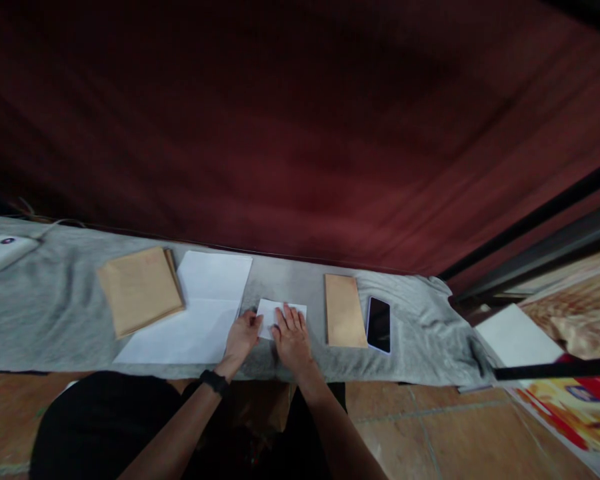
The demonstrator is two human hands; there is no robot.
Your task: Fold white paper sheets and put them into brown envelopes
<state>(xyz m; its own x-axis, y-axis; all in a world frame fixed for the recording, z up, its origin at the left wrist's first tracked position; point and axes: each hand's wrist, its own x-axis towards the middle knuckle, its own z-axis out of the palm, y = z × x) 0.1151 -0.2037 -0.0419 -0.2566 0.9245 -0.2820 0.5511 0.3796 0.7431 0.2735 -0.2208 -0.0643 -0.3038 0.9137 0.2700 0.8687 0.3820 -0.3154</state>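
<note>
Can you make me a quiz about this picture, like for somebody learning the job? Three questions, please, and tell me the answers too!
1. True or false: the phone lies on the grey cloth.
2. Which one has its fingers spread over the small white paper? A) left; B) right; C) neither.
3. What partly covers the large white sheets?

Key:
1. True.
2. B, the right hand.
3. The brown paper stack.

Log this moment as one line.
left hand: at left edge of small white paper | right hand: flat on it | nearby: brown stack, phone
</note>
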